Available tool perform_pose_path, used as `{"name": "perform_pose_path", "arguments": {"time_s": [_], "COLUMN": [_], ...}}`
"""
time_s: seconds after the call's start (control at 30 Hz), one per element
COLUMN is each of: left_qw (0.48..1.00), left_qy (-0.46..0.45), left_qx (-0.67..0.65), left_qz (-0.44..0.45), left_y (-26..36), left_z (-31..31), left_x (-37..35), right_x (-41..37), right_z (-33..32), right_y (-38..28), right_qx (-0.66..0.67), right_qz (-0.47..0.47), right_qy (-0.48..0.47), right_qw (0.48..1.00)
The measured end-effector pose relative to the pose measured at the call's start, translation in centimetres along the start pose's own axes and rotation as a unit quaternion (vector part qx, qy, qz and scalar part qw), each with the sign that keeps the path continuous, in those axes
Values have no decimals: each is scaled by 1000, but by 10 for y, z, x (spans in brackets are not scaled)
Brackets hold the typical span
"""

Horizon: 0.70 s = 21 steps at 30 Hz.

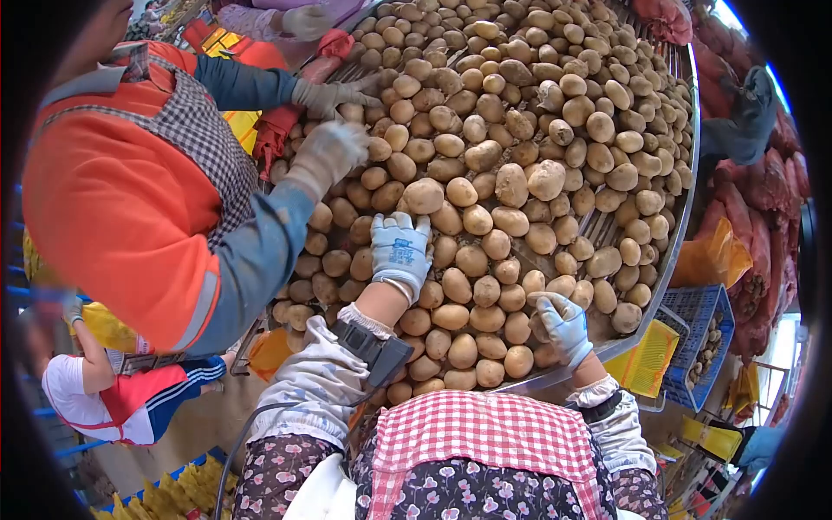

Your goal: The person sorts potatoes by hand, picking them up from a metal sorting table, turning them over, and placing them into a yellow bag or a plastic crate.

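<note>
My left hand (401,253), in a light-blue and white glove, reaches into the potato heap (485,156). Its fingers are bent against the lower edge of a large potato (424,196), and their tips are partly hidden. To the right, near the front rim, my right hand (563,328) wears a similar glove. Its fingers curl round a potato (538,327) that shows only in part. Potatoes of mixed sizes lie close about both hands.
A metal rim (682,234) bounds the sorting table. At left, a co-worker in orange (130,199) has gloved hands (329,154) over the potatoes. A blue crate (700,347) stands to the right, below red mesh sacks (763,225). A cable (247,425) trails from my left wrist.
</note>
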<state>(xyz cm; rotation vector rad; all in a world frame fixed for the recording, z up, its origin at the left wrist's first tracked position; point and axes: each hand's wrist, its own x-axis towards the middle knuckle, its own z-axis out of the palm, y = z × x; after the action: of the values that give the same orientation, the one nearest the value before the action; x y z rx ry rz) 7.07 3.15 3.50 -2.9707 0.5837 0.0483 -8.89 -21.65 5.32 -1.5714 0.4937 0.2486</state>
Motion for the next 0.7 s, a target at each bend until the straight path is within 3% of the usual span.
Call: {"name": "perform_pose_path", "arguments": {"time_s": [0.1, 0.13, 0.17, 0.2, 0.23, 0.3, 0.37, 0.4, 0.43, 0.5, 0.53, 0.6, 0.63, 0.7], "left_qw": [999, 999, 986, 957, 957, 805, 858, 892, 895, 939, 939, 930, 959, 923], "left_qy": [12, 14, 24, 34, 33, 26, 175, 217, 311, 261, 259, 159, 120, 122], "left_qx": [-41, -40, -163, -284, -284, -587, -437, -363, -313, -213, -216, -332, -248, -340], "left_qz": [6, 6, -25, -53, -51, 78, 204, 159, 66, -68, -65, 2, 64, 131], "left_y": [-5, -9, -15, -16, -8, 19, 32, 24, 12, -16, -17, -12, -9, -8], "left_z": [-4, -1, 0, 2, 5, -13, -24, -23, -9, 21, 30, 31, 23, 27], "left_x": [-5, -10, -15, -17, -21, -34, -28, -18, -3, 11, 6, -18, -34, -42], "right_x": [20, 23, 24, 26, 26, 20, 34, 41, 43, 37, 38, 42, 41, 41], "right_z": [14, 11, 11, 14, 17, 40, 45, 40, 34, 22, 11, -6, -12, -12], "right_y": [-17, -25, -29, -33, -37, -54, -54, -49, -44, -43, -36, -15, -2, -2], "right_qx": [17, 17, 18, 109, 200, 364, 385, 381, 381, 338, 314, 288, 241, 196], "right_qz": [-66, -17, -19, 6, 34, 41, 49, 53, 59, -2, -35, -67, -74, -82], "right_qy": [-36, -72, -72, -113, -154, -189, -202, -193, -180, -111, -84, -55, 5, 65], "right_qw": [997, 997, 997, 987, 967, 911, 899, 902, 905, 935, 945, 954, 968, 975]}}
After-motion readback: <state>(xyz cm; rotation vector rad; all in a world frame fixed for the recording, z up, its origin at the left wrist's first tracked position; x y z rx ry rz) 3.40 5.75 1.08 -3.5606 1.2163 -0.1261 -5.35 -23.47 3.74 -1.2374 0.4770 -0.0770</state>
